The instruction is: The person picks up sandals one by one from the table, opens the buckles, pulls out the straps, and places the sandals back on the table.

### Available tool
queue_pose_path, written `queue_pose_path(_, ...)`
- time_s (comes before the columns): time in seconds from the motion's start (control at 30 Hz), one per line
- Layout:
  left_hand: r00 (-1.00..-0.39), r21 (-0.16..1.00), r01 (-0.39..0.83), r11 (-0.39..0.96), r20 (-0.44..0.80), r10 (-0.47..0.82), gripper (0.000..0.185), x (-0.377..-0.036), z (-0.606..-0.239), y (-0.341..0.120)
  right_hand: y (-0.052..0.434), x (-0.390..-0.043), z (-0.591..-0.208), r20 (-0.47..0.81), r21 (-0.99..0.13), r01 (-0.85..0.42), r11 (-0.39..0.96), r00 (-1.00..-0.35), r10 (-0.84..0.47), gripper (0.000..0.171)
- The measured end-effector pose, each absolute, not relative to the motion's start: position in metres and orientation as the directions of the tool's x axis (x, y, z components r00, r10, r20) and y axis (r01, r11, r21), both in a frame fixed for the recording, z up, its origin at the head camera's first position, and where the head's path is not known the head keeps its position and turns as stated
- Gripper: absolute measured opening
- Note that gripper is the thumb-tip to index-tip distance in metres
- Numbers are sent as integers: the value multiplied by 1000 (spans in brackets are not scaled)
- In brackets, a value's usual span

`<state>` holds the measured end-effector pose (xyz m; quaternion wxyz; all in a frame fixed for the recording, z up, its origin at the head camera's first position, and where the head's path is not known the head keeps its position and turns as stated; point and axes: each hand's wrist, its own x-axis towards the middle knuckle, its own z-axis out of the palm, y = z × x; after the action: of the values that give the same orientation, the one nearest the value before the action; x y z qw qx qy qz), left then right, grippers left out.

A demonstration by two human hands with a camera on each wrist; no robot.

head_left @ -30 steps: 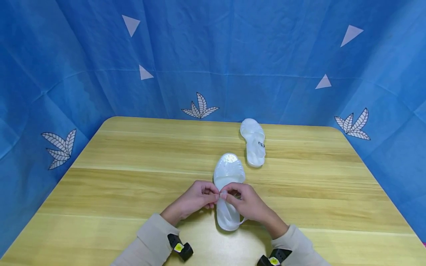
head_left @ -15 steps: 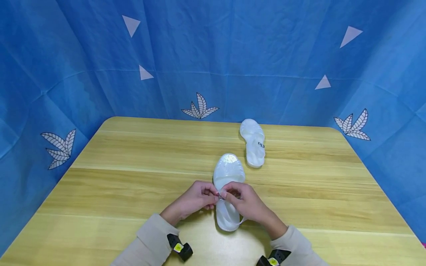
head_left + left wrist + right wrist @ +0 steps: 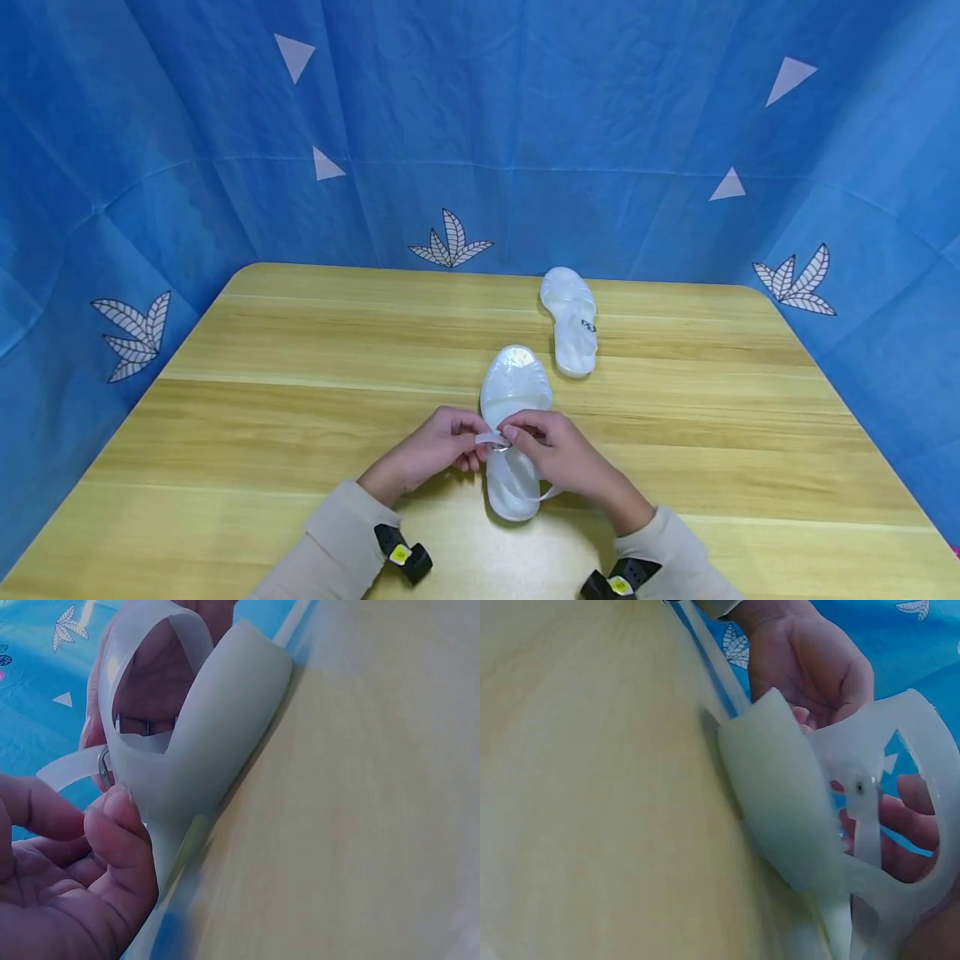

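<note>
A white translucent jelly sandal [image 3: 516, 383] lies on the table, toe pointing away. My left hand [image 3: 438, 442], on its left side, has thumb and forefinger pinched at the ankle strap beside the buckle. My right hand [image 3: 558, 450] reaches over from the right and pinches the strap near the same spot. The strap's free end [image 3: 489, 438] sticks out leftward over my left fingertips. In the left wrist view the metal buckle [image 3: 103, 766] shows, with the strap tail [image 3: 69, 769] passing through it. The right fingertips are partly hidden behind the strap loop [image 3: 934, 750] in the right wrist view.
A second white sandal [image 3: 573, 337] with a dark mark on its insole lies farther back, slightly right. The wooden table [image 3: 300, 350] has rounded far corners. Blue cloth [image 3: 480, 125] with white prints hangs behind and at both sides.
The strap's free end now extends leftward past the buckle; earlier it was bunched between the fingertips. The left fingers have shifted slightly left. The sandals stay in place.
</note>
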<state>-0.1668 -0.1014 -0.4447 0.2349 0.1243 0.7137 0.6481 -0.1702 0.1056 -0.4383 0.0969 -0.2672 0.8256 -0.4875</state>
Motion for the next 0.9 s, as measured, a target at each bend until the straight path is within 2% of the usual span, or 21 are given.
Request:
queue_pose_path(0.17,-864,985,-120,125,-165,477,25,-166,-441,-101,109,-169,-433,84,-811,-368,456,-843,-531,22)
queue_pose_path(0.43,-882,941,93,325,-74,465,16,-161,-433,-92,110,-168,-426,46,-725,-379,575,-859,-510,16)
queue_pose_path(0.57,-883,916,148,373,-48,467,14,-159,-432,-90,110,-167,-425,9,-714,-359,601,-864,-504,14)
queue_pose_path(0.9,-881,928,126,352,-58,469,12,-159,-432,-92,111,-167,-422,-34,-692,-378,615,-834,-551,16)
